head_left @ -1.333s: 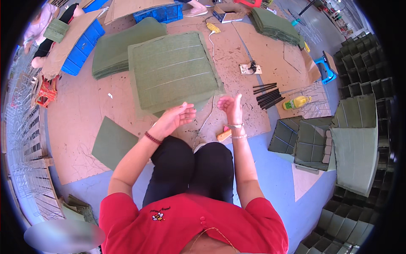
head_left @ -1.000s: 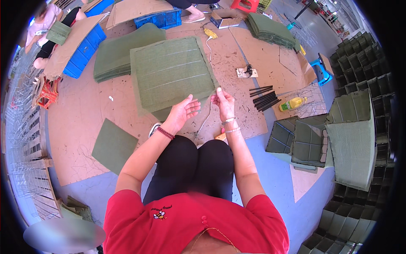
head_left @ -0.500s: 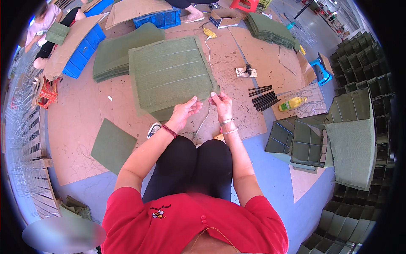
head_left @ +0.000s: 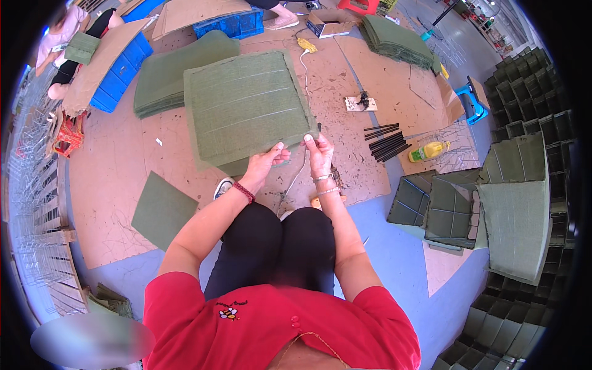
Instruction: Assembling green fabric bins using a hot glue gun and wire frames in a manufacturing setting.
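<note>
one green, square-topped mesh-cloth box (head_left: 243, 105) sits over brown flat cardboard (head_left: 108, 197). the right hand (head_left: 320, 157) has its grip pinched on the near right corner; the left hand (head_left: 263, 168), nearly closed, meets the near edge — hold unclear. best pinch evenly, edge taut. outward — one loose green square sheet (head_left: 163, 211), two green sheet stacks (head_left: 154, 80) (head_left: 398, 43), one yellow plastic bottle (head_left: 430, 151).

Striped with thin pale lines on square green fabric panel (head_left: 246, 106); single-coloured on flat square green fabric sheet (head_left: 164, 211), slim straight black rods (head_left: 388, 145), boxy blue plastic crate (head_left: 121, 73); dark-speckled across flat tan cardboard sheeting (head_left: 111, 166); green-labelled on curved yellow plastic bottle (head_left: 431, 150)
</note>
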Demonstrator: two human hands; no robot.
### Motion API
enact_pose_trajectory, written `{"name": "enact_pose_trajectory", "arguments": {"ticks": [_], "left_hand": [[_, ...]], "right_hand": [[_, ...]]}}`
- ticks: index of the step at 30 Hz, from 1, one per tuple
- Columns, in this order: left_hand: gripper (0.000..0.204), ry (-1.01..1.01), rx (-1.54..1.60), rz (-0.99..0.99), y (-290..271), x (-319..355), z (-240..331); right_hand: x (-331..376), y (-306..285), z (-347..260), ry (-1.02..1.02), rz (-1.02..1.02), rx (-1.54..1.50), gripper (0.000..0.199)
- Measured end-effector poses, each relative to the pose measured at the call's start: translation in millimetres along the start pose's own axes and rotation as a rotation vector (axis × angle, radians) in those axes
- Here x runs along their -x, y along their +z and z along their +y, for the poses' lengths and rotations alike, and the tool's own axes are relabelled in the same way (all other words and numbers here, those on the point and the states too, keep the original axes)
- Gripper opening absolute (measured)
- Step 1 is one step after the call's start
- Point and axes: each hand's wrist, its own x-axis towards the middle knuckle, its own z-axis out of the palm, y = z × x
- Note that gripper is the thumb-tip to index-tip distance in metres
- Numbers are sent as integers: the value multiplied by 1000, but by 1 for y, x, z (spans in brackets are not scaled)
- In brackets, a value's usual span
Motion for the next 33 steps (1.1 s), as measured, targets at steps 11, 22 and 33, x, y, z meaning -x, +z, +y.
{"name": "enact_pose_trajectory", "arguments": {"ticks": [11,22,33], "left_hand": [[38,57,-10,10,1,-4,-3],[37,57,-14,-23,-3,-2,-2],[37,6,131,-40,-22,27,21]], "right_hand": [[12,8,-9,275,-33,-207,13],[8,24,0,198,41,-124,12],[5,7,-36,725,-471,-199,27]]}}
